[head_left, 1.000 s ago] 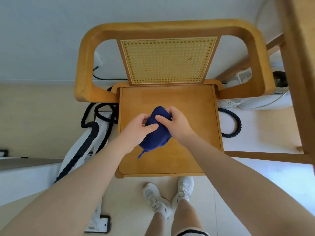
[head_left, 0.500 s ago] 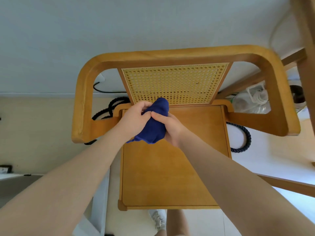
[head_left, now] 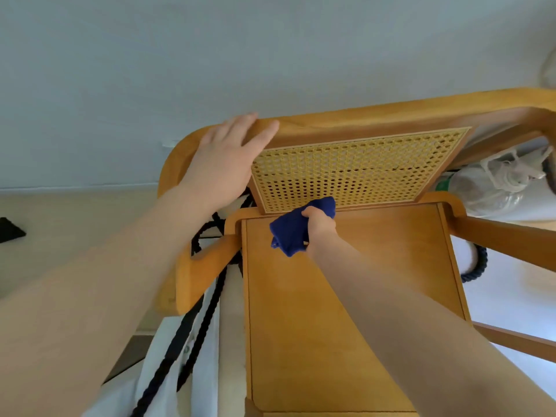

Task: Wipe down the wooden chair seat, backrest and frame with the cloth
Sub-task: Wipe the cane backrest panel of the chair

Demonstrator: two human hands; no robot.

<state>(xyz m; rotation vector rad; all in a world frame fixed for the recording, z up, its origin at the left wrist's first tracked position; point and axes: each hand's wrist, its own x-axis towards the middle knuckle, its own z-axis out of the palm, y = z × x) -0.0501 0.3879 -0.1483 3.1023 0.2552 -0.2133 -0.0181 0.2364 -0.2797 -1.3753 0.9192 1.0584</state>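
A wooden chair with a flat seat and a woven cane backrest stands below me against a pale wall. My right hand grips a bunched dark blue cloth at the back of the seat, just under the cane panel's lower left corner. My left hand lies with straight fingers on the top rail of the frame at its left corner. The left armrest juts out below that hand.
A black rope and white fabric hang left of the seat. A white tied bag sits behind the right armrest. Another wooden bar crosses at lower right. The wall is close behind the chair.
My left hand let go of the cloth and moved up onto the top rail. My right hand alone now holds the cloth, near the seat's back edge. The camera has leaned closer.
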